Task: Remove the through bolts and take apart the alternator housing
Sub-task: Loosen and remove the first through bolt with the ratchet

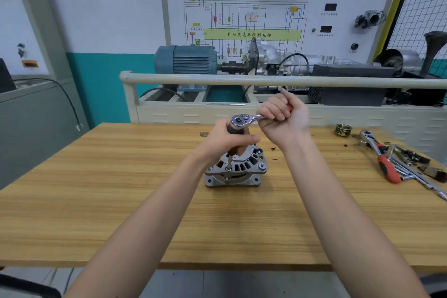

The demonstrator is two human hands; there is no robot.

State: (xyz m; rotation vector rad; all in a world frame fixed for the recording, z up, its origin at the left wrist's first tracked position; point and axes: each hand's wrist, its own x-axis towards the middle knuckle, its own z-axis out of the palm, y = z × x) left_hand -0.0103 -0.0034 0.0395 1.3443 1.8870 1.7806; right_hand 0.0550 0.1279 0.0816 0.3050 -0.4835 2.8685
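A silver alternator [244, 169] stands on the wooden table [121, 189], its slotted housing facing up. A chrome ratchet [242, 120] sits on a dark extension bar [235, 150] whose lower end meets a through bolt [228, 169] at the housing's near left edge. My left hand [225, 140] grips the extension bar just below the ratchet head. My right hand [283, 116] holds the ratchet's red handle, which points to the right and away from me. The handle is mostly hidden by the fingers.
At the table's right end lie a second red-handled ratchet [384, 159], extension bars, small dark parts and a brass pulley [343, 129]. Behind the table stands a training rig with a pale rail [266, 80], a blue motor [186, 59] and a gearbox.
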